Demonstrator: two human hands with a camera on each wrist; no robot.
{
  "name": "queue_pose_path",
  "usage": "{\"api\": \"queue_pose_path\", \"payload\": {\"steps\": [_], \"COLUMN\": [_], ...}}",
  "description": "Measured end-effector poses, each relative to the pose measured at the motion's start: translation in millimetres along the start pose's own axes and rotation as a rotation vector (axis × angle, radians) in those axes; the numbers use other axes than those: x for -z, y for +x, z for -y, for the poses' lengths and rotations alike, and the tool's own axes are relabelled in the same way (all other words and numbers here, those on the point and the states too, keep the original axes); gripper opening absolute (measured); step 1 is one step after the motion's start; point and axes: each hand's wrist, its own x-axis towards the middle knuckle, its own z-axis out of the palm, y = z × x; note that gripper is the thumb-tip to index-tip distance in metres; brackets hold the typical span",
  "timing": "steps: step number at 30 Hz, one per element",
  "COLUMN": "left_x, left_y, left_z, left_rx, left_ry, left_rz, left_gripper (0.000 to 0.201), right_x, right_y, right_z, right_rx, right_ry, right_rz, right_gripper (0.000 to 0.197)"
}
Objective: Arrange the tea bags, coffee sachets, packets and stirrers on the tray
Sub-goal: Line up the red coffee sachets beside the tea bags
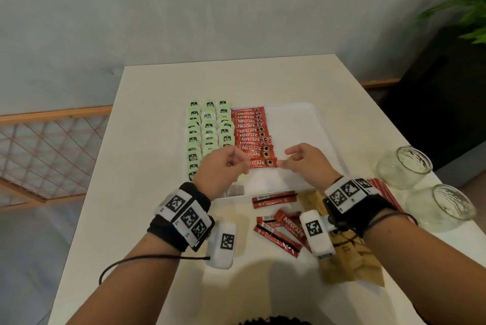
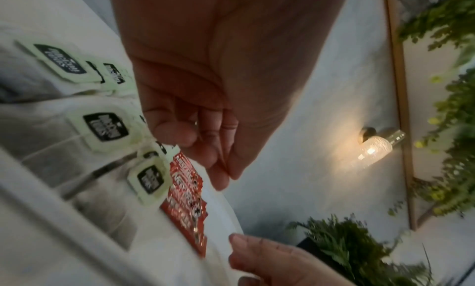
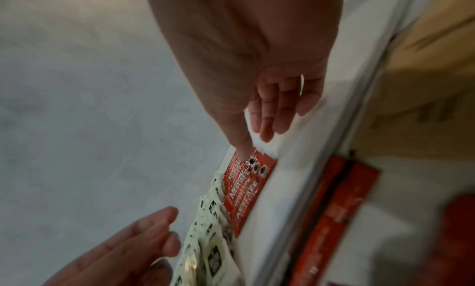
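A white tray (image 1: 313, 114) holds three columns of green tea bags (image 1: 209, 127) and, beside them, a column of red coffee sachets (image 1: 251, 132). My left hand (image 1: 238, 164) hovers at the left end of the nearest sachet (image 1: 263, 163), fingers loosely curled and holding nothing. My right hand (image 1: 288, 159) is at the sachet's right end. In the right wrist view its fingers (image 3: 267, 128) are stretched out and one fingertip touches the sachets (image 3: 246, 184). Loose sachets (image 1: 278, 224), brown packets (image 1: 349, 259) and red stirrers (image 1: 386, 190) lie on the table in front of the tray.
Two empty glass jars (image 1: 405, 167) (image 1: 441, 206) lie on their sides at the table's right edge. The tray's right half (image 1: 302, 135) is bare. A green plant (image 1: 470, 3) stands at the far right, off the table.
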Motion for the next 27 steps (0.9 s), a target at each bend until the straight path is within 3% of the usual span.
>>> {"api": "queue_pose_path", "payload": {"steps": [4, 8, 11, 16, 18, 24, 27], "left_x": [-21.2, -43.7, -52.4, -70.0, -77.9, -90.3, -96.7], "left_y": [-17.2, -35.2, -43.4, -53.6, -54.8, -51.1, -48.9], "left_z": [1.9, 2.4, -1.0, -6.9, -7.6, -13.8, -12.5], "left_rx": [-0.024, -0.106, -0.134, -0.188, -0.228, -0.272, -0.288], "left_ry": [0.205, 0.561, 0.704, 0.858, 0.916, 1.004, 1.077], "left_rz": [0.154, 0.336, 0.411, 0.441, 0.413, 0.341, 0.344], "left_gripper": [0.009, 0.024, 0.046, 0.069, 0.068, 0.034, 0.029], "right_x": [10.9, 10.6, 6.0, 8.3, 14.4, 40.0, 49.6], "right_y": [-41.0, -74.0, -84.4, -87.4, -90.0, -106.6, -113.7], "right_z": [-6.7, -13.6, -23.1, -32.9, -36.6, -46.5, -50.3], "right_rx": [0.097, 0.104, 0.133, 0.145, 0.158, 0.178, 0.174], "right_ry": [-0.144, -0.394, -0.578, -0.548, -0.498, -0.302, -0.228], "right_rz": [0.053, 0.224, 0.211, 0.187, 0.148, 0.007, -0.009], "right_gripper": [0.021, 0.035, 0.041, 0.028, 0.023, 0.019, 0.015]}}
